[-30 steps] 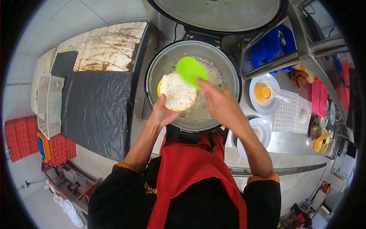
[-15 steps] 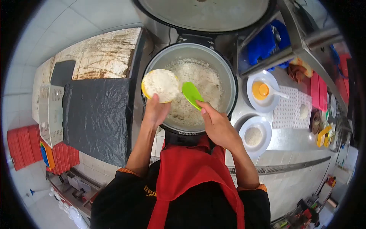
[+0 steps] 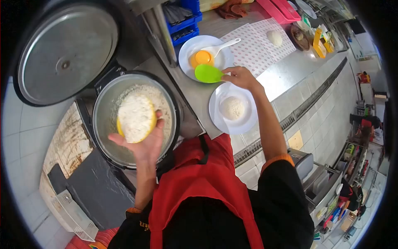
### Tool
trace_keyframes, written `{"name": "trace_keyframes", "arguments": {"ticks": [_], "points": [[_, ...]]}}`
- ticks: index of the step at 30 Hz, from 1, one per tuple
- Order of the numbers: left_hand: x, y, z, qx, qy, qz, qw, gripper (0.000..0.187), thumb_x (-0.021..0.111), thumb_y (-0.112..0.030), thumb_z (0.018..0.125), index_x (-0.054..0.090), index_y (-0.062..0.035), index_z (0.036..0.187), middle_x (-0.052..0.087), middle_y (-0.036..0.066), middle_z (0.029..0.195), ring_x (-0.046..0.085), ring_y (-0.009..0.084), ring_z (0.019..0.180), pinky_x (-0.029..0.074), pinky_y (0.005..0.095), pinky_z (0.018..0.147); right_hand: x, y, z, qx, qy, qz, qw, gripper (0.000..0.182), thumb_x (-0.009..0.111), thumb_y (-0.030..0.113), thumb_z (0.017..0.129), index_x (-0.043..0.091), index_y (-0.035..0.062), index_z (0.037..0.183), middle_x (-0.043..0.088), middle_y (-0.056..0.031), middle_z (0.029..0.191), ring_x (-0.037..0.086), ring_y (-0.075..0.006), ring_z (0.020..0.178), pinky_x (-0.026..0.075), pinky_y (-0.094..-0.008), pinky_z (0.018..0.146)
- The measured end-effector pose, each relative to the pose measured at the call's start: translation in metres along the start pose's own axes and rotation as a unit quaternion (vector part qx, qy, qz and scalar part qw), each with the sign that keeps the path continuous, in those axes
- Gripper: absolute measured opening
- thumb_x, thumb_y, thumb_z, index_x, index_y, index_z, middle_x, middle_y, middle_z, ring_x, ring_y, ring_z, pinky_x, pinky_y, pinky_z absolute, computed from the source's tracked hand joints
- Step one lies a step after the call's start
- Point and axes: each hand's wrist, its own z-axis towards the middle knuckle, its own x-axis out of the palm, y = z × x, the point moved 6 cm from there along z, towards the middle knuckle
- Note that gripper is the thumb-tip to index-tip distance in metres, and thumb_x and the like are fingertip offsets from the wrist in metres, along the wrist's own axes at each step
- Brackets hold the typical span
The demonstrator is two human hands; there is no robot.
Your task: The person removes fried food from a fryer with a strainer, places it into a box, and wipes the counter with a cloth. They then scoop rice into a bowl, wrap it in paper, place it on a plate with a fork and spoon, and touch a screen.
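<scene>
My left hand (image 3: 147, 143) holds a yellow bowl (image 3: 153, 120) heaped with white rice (image 3: 136, 116), above the open round cooker (image 3: 101, 137), which has more rice inside. In my right hand (image 3: 242, 77) is the handle end of a green paddle (image 3: 208, 74). The paddle's blade overlaps the near rim of a white plate (image 3: 184, 52) that bears an orange-yellow bowl (image 3: 203, 58) and a white spoon (image 3: 227, 44). Just below it, a second white plate (image 3: 214, 118) carries a mound of rice (image 3: 233, 108).
The cooker's lid (image 3: 66, 50) stands raised at the upper left. Patterned paper (image 3: 253, 50) with a rice mound (image 3: 274, 37) lies on the steel counter (image 3: 296, 68). Blue trays (image 3: 184, 29) are behind a metal post (image 3: 159, 35). A dark-covered surface (image 3: 97, 182) is at lower left.
The view has turned toward the counter. My right hand has moved the green paddle from over the cooker to the plates. My left hand still holds the rice-filled bowl over the cooker.
</scene>
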Motion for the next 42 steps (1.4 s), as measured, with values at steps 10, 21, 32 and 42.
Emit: {"name": "trace_keyframes", "arguments": {"ticks": [10,21,32,42], "points": [[0.053,0.173,0.047,-0.089,-0.01,0.066,0.994,0.106,0.03,-0.092,0.061,0.04,-0.0153,0.134,0.048,0.003,0.126,0.037,0.0235,0.116,0.025,0.04,0.096,-0.049,0.0,0.049,-0.186,-0.182,-0.161,0.952,0.031,0.064,0.033,0.077,0.066,0.0149,0.103,0.063,-0.0119,0.104,0.057,-0.0345,0.099,0.045,-0.0455,0.085],[0.113,0.335,0.105,0.041,0.065,0.309,0.948,0.081,0.028,-0.072,0.084,0.025,-0.0157,0.141,0.034,0.008,0.142,0.035,0.0258,0.126,0.027,0.0446,0.105,-0.089,-0.077,-0.042,0.088,0.08,0.8,0.588,0.044,0.054,0.031,0.092,0.046,0.0007,0.123,0.056,-0.012,0.115,0.054,-0.0223,0.109,0.052,-0.0396,0.086],[0.191,-0.003,0.031,0.541,-0.213,0.498,0.644,0.039,0.06,-0.022,0.086,0.048,0.0025,0.115,0.052,0.011,0.108,0.052,0.0189,0.101,0.045,0.0311,0.084,-0.089,-0.14,0.049,-0.303,-0.149,-0.127,0.933,0.031,0.057,-0.003,0.071,0.056,-0.0007,0.101,0.053,-0.0173,0.113,0.047,-0.0342,0.112,0.043,-0.0417,0.093],[0.254,-0.368,0.117,0.484,-0.17,0.819,-0.258,0.061,0.057,-0.044,0.086,0.047,-0.0025,0.129,0.048,0.021,0.128,0.047,0.0373,0.117,0.039,0.04,0.095,-0.063,-0.013,0.043,-0.466,-0.213,0.129,0.849,0.019,0.054,-0.003,0.071,0.055,0.0001,0.09,0.053,-0.0194,0.108,0.048,-0.0373,0.107,0.039,-0.0436,0.094]]}}
